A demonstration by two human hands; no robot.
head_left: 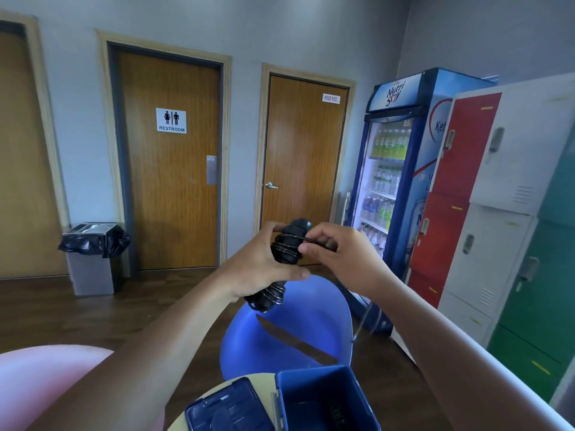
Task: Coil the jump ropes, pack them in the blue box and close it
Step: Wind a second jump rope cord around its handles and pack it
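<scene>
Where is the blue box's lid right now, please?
In the head view, the lid lies open at bottom centre, immediately left of the blue box.

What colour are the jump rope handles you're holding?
Black; the jump rope handles show best in the head view.

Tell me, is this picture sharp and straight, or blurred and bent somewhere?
Head view: the door frame and lockers curve from the wide lens; the left hand and rope handles are fairly sharp; the loose rope under the right hand is blurred; the fridge glows bright inside.
</scene>
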